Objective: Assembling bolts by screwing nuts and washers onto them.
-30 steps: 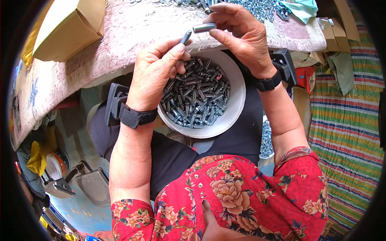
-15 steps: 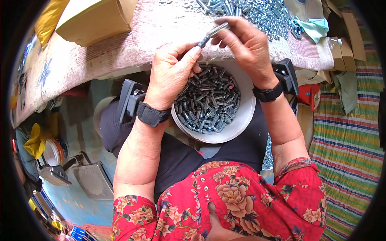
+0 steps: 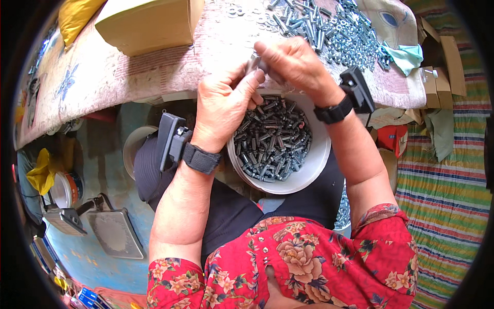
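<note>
Above the bucket, near the table's front edge, my two hands meet at one metal bolt. My left hand pinches it between thumb and fingers. Bent over the bolt's upper end is my right hand, its thumb and fingers closed there; motion blurs its lower fingers, and most of the bolt is hidden. Below, a white bucket stands between my knees, filled with many metal bolts. Loose bolts, nuts and flat washers lie on the cloth-covered table beyond my hands.
A cardboard box and a yellow bag sit on the table's left part. A pale green cloth lies at its right corner, beside open cartons. A striped sheet covers the right side. Another container of hardware stands by my right leg.
My right hand has come down and left, closing over the bolt's upper end. The bolt has turned more upright. The whole view has shifted slightly, so table and bucket appear lower.
</note>
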`<state>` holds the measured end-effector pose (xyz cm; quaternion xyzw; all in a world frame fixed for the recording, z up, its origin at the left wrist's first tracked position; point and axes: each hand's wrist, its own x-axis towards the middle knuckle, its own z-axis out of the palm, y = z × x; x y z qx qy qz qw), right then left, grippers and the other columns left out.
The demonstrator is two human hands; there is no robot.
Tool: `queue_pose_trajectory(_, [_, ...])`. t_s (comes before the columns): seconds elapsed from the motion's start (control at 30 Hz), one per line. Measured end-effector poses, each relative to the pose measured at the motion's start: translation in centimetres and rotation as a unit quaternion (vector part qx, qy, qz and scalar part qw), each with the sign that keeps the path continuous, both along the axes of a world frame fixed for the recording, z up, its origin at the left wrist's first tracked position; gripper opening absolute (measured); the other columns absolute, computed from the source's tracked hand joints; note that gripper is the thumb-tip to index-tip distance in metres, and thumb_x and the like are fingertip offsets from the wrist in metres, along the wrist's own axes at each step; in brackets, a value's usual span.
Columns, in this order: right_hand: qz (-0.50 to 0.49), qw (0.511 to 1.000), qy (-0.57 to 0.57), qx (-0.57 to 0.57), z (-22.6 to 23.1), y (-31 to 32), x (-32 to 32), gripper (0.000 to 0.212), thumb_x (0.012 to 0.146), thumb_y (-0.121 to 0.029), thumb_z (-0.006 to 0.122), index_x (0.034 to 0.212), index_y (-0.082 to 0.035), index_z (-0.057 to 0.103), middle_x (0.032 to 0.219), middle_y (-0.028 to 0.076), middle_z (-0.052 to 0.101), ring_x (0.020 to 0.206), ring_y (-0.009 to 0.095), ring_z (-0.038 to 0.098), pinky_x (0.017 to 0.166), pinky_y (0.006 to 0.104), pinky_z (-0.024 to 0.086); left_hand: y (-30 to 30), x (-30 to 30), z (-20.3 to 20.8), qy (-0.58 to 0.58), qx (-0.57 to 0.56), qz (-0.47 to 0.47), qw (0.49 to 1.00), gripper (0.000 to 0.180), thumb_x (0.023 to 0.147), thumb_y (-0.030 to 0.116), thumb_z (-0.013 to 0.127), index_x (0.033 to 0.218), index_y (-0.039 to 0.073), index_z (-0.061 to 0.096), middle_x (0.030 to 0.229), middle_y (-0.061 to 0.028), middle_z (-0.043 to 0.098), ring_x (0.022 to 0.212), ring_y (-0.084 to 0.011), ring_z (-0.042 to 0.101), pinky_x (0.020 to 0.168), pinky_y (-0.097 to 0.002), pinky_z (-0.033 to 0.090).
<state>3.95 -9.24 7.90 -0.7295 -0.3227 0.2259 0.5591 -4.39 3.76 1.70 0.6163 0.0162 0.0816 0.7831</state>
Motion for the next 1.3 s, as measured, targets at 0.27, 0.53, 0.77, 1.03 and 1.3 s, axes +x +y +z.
queue_pose_trajectory(0.27, [-0.172, 0.824, -0.473, -0.260, -3.9, 0.1, 9.8, 0.022, 0.074, -0.027, 0.061, 0.077, -0.006, 0.067, 0.067, 0.017, 0.061, 0.064, 0.032, 0.060, 0.061, 0.0383, 0.048, 1.1, 0.7, 0.6, 0.021, -0.125, -0.010, 0.992, 0.026, 0.083, 0.012, 0.063, 0.105, -0.002, 0.060, 0.085, -0.0083, 0.065, 0.057, -0.0089, 0.057, 0.048, -0.0164, 0.042])
queue_pose_trajectory(0.53, [-0.187, 0.744, -0.544, -0.340, -5.6, 0.9, 12.1, 0.027, 0.077, -0.027, 0.057, 0.067, -0.003, 0.063, 0.064, 0.020, 0.059, 0.061, 0.037, 0.058, 0.058, 0.0429, 0.047, 1.4, 0.7, 0.6, 0.000, -0.149, -0.035, 0.988, 0.031, 0.084, 0.012, 0.062, 0.111, -0.001, 0.057, 0.083, -0.0070, 0.064, 0.060, -0.0079, 0.057, 0.049, -0.0153, 0.042])
queue_pose_trajectory(0.77, [-0.173, 0.800, -0.553, -0.154, -5.2, -0.2, 8.1, 0.017, 0.077, -0.023, 0.063, 0.072, -0.007, 0.065, 0.069, 0.011, 0.062, 0.064, 0.028, 0.061, 0.059, 0.0355, 0.048, 1.7, 0.8, 0.4, 0.043, -0.180, 0.052, 0.981, 0.028, 0.086, 0.016, 0.059, 0.108, -0.001, 0.059, 0.083, -0.0074, 0.063, 0.055, -0.0082, 0.058, 0.046, -0.0144, 0.043])
queue_pose_trajectory(1.03, [-0.087, 0.836, -0.521, -0.152, -5.8, -0.1, 5.7, 0.017, 0.076, -0.022, 0.066, 0.078, -0.005, 0.064, 0.073, 0.011, 0.061, 0.064, 0.027, 0.060, 0.057, 0.0331, 0.047, 1.5, 0.9, 0.2, 0.037, -0.162, 0.070, 0.984, 0.025, 0.085, 0.014, 0.060, 0.104, -0.003, 0.060, 0.084, -0.0085, 0.063, 0.055, -0.0091, 0.058, 0.046, -0.0145, 0.043])
queue_pose_trajectory(1.3, [-0.093, 0.785, -0.556, -0.257, -6.0, 2.0, 5.6, 0.019, 0.081, -0.027, 0.057, 0.080, -0.008, 0.061, 0.070, 0.012, 0.061, 0.066, 0.030, 0.061, 0.058, 0.0378, 0.049, 1.2, 1.0, 0.0, 0.019, -0.179, 0.020, 0.983, 0.025, 0.088, 0.014, 0.056, 0.107, -0.002, 0.058, 0.086, -0.0091, 0.064, 0.056, -0.0073, 0.056, 0.046, -0.0137, 0.042])
